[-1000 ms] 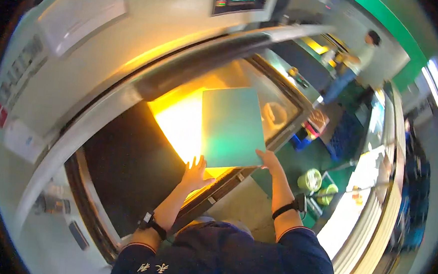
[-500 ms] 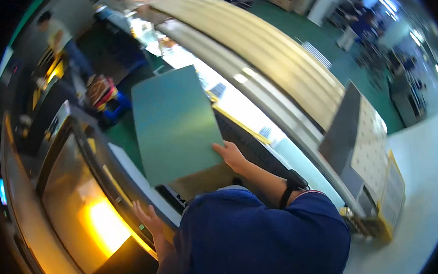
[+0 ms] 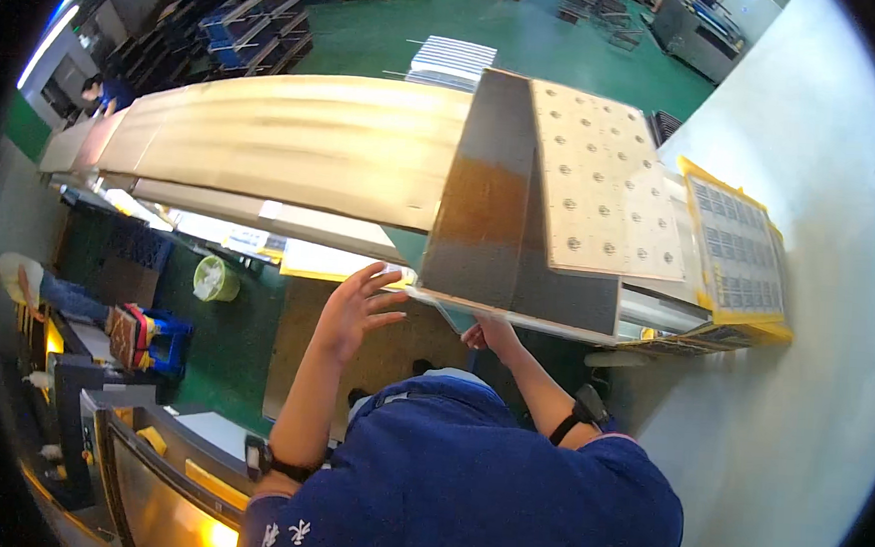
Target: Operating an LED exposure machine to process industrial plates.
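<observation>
A green panel is mostly hidden beneath a dark grey board; slivers of it show past the board's left side and front edge. My right hand is closed at the panel's near edge, just under the board's front, with its fingertips partly hidden. Raised to the left, my left hand has its fingers spread and nothing in it, close to the board's front left corner.
Beside the grey board lies a pale sheet with rows of marks, then a yellow-taped frame. A long tan cover tops the lit bench. At left are a green bucket, a blue stool, a glowing machine and a person.
My body has turned right, from the glowing machine toward the bench. The green panel, fully visible before in my right hand, now lies mostly under the grey board. My left hand has risen toward it.
</observation>
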Available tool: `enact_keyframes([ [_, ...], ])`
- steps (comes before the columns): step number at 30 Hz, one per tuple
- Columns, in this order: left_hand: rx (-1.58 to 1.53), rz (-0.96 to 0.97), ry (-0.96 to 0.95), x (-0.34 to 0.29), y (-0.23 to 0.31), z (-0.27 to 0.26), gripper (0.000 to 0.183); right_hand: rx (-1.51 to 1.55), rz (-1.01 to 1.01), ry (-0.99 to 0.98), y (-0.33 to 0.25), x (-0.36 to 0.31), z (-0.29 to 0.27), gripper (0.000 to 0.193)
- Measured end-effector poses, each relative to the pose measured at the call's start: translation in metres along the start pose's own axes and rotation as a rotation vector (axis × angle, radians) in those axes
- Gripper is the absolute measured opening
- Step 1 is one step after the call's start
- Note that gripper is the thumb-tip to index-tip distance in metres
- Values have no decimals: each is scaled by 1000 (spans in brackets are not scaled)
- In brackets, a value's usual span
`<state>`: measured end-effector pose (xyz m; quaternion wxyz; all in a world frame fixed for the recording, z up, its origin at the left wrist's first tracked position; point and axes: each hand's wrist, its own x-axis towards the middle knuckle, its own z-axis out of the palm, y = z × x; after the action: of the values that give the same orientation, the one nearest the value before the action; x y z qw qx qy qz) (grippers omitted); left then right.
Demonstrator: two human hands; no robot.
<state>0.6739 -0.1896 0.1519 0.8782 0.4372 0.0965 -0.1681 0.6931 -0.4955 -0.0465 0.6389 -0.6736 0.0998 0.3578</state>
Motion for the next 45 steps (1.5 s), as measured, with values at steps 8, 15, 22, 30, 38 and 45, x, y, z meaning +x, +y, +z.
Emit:
enact_keyframes([
  [8, 174, -241, -57, 75, -6, 59, 40, -262, -224, -345, -109, -218, -40, 41],
  [15, 330, 152, -128, 43, 53, 9, 39, -741, -966, 675, -220, -204, -92, 51],
  [22, 214, 509, 398, -154, 30, -84, 39, -974, -1115, 696, -231, -144, -28, 39],
  [30, 341, 700, 1662, -386, -145, -92, 37, -1023, -1087, -866, -167, -47, 207, 26],
  [38, -539, 983, 2372, -537, -298, 17, 33, -1143, -1188, -1637, -94, -72, 432, 18],
  [45, -443, 646, 2650, -601, -435, 51, 40, -1156, -1388, -1927, -51, -185, 585, 22],
])
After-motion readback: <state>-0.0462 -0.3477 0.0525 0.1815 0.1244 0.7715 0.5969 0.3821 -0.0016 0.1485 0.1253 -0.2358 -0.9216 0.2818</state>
